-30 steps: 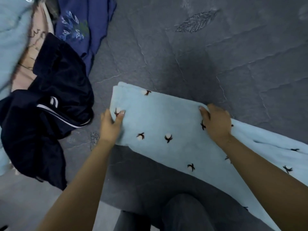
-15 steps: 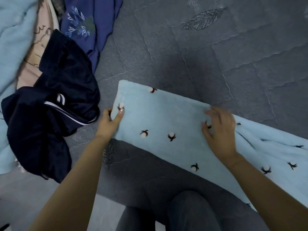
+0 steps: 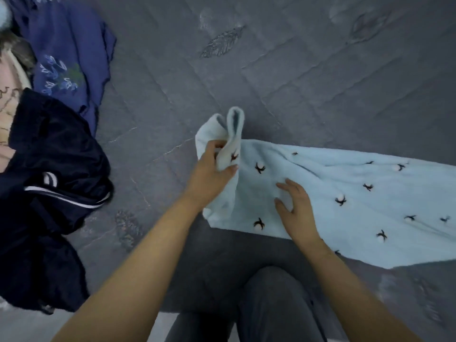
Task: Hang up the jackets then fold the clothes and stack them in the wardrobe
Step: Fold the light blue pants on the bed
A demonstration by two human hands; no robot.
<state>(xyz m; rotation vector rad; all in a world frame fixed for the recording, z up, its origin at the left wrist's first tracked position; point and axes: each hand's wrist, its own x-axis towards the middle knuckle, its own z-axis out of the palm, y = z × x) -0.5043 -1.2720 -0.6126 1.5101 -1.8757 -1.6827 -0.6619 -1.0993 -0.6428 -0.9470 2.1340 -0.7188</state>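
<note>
A light blue fleece garment (image 3: pixel 345 193) with small dark-and-white cotton motifs lies across the grey quilted bed cover (image 3: pixel 271 70), stretching off to the right. My left hand (image 3: pixel 212 174) grips its left end, which is lifted and bunched into an upright fold. My right hand (image 3: pixel 296 208) rests on the garment just right of that fold, fingers spread and loosely bent, holding nothing.
At the left lies a heap of clothes: a dark navy jacket (image 3: pixel 49 193) with white stripes, a blue embroidered garment (image 3: pixel 69 58) and a beige piece (image 3: pixel 9 112) under them. My grey-trousered knee (image 3: pixel 271 304) is at the bottom, against the bed edge.
My left hand has gathered the garment's left end, lifted it and carried it rightward. My right hand has slid left and nearer to me. The view has shifted to the right.
</note>
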